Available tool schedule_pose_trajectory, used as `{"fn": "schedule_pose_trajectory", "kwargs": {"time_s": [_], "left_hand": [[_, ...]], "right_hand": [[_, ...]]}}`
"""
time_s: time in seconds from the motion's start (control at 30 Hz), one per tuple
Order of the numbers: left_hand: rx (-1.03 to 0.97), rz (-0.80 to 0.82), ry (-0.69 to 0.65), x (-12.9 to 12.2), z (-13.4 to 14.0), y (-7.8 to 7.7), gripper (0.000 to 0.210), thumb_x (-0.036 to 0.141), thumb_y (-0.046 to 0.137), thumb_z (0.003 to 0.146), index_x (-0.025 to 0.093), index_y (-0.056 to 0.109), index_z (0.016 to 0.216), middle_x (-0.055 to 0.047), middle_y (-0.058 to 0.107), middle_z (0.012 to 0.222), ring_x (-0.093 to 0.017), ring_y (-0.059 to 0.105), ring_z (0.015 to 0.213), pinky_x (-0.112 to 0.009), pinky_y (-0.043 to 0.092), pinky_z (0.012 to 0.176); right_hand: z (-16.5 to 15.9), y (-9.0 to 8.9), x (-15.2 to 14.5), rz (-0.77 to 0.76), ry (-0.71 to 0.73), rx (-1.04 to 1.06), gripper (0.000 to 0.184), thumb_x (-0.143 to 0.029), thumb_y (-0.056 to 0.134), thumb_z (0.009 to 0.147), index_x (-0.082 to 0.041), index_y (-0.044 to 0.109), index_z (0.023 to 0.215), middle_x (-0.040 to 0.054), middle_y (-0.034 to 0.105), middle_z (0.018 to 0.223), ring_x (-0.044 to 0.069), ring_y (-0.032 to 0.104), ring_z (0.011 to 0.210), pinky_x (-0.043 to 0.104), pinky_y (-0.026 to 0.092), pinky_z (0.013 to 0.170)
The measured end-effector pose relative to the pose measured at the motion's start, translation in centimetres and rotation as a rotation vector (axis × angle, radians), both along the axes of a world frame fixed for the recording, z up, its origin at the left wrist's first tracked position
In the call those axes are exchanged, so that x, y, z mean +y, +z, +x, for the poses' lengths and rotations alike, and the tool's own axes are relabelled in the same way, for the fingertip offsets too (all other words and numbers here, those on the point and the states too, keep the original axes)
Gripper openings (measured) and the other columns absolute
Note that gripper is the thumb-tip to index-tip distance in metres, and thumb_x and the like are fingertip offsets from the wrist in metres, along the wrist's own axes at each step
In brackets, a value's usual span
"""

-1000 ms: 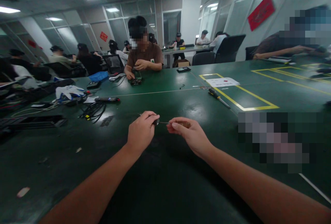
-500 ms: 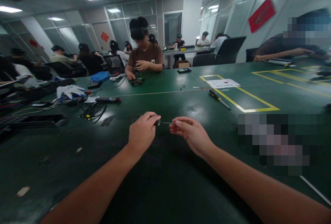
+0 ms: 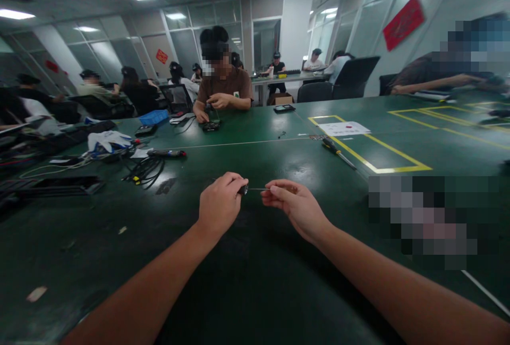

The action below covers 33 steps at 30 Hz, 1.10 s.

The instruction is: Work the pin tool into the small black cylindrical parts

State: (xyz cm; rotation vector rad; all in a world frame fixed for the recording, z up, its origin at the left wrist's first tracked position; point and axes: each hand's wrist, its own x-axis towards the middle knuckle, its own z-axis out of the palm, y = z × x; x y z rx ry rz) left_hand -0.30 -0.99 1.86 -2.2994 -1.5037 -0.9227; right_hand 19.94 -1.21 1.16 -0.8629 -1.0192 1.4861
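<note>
Low over the green table [image 3: 239, 286], my left hand [image 3: 220, 200] is closed around a small dark piece [image 3: 243, 189]. Most of that piece is hidden by the fingers. Out of it, toward the right, runs a thin, pale, metal-looking rod [image 3: 257, 189]. My right hand [image 3: 294, 204] pinches the far end of this rod between thumb and fingers. The hands are a short gap apart, palms inward. The rod's tip is covered by my right fingers, so I cannot tell its shape.
To the right lies a screwdriver [image 3: 338, 152] beside a white paper [image 3: 345, 128] and yellow tape outlines. Black cables [image 3: 145, 171], a dark cylindrical tool [image 3: 166, 153] and white gloves [image 3: 107, 143] lie left. A person [image 3: 225, 85] works across the table; a blurred patch covers the right.
Almost nothing differs. Both hands keep the same hold on the dark piece and rod; the whole view has shifted very slightly.
</note>
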Motion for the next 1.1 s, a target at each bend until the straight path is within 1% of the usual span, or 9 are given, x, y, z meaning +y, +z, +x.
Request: {"fn": "schedule_pose_trajectory", "kwargs": {"time_s": [0.13, 0.33, 0.57, 0.7, 0.83, 1.1], "left_hand": [[0.012, 0.014, -0.015, 0.01, 0.03, 0.03, 0.033, 0.004, 0.065, 0.085, 0.026, 0.074, 0.108, -0.001, 0.072, 0.111, -0.022, 0.067, 0.100, -0.034, 0.056, 0.083], [-0.012, 0.001, -0.006, 0.16, -0.01, 0.02, 0.031, 0.004, 0.063, 0.086, 0.025, 0.074, 0.106, -0.002, 0.071, 0.112, -0.022, 0.067, 0.101, -0.034, 0.056, 0.083], [-0.159, -0.106, -0.021, 0.24, -0.05, 0.04, 0.031, 0.004, 0.064, 0.085, 0.024, 0.072, 0.107, -0.002, 0.071, 0.114, -0.021, 0.068, 0.101, -0.035, 0.056, 0.089], [-0.220, -0.113, -0.004, 0.25, 0.02, 0.20, 0.026, 0.007, 0.067, 0.084, 0.025, 0.071, 0.103, -0.002, 0.072, 0.113, -0.021, 0.069, 0.102, -0.034, 0.056, 0.088], [-0.215, -0.094, 0.005, 0.14, 0.11, 0.34, 0.026, 0.006, 0.066, 0.085, 0.025, 0.070, 0.103, -0.002, 0.071, 0.113, -0.021, 0.068, 0.104, -0.034, 0.055, 0.090], [-0.202, -0.085, 0.003, 0.01, 0.16, 0.19, 0.031, 0.002, 0.063, 0.083, 0.025, 0.069, 0.103, -0.002, 0.071, 0.114, -0.022, 0.067, 0.105, -0.035, 0.055, 0.089]], "right_hand": [[-0.06, 0.10, -0.03, -0.018, 0.008, 0.023, 0.026, -0.035, 0.086, 0.072, -0.018, 0.076, 0.089, 0.0061, 0.077, 0.082, 0.020, 0.072, 0.079, 0.040, 0.056, 0.084], [-0.04, 0.18, -0.08, -0.043, 0.019, 0.061, 0.026, -0.033, 0.086, 0.072, -0.017, 0.075, 0.089, 0.0063, 0.077, 0.081, 0.020, 0.072, 0.077, 0.041, 0.056, 0.084], [0.01, 0.71, -0.48, -0.020, 0.028, 0.054, 0.023, -0.033, 0.085, 0.074, -0.018, 0.076, 0.089, 0.0060, 0.076, 0.083, 0.020, 0.071, 0.079, 0.042, 0.055, 0.087], [-0.03, 0.78, -0.64, 0.003, 0.018, 0.040, 0.022, -0.032, 0.084, 0.075, -0.018, 0.077, 0.090, 0.0065, 0.077, 0.085, 0.021, 0.072, 0.082, 0.044, 0.055, 0.089], [-0.13, 0.66, -0.63, 0.016, 0.010, 0.029, 0.020, -0.030, 0.083, 0.074, -0.018, 0.078, 0.089, 0.0067, 0.078, 0.085, 0.021, 0.072, 0.081, 0.043, 0.056, 0.089], [-0.15, 0.72, -0.73, 0.033, -0.007, 0.014, 0.020, -0.030, 0.083, 0.073, -0.018, 0.078, 0.089, 0.0069, 0.078, 0.085, 0.021, 0.073, 0.082, 0.043, 0.057, 0.089]]}}
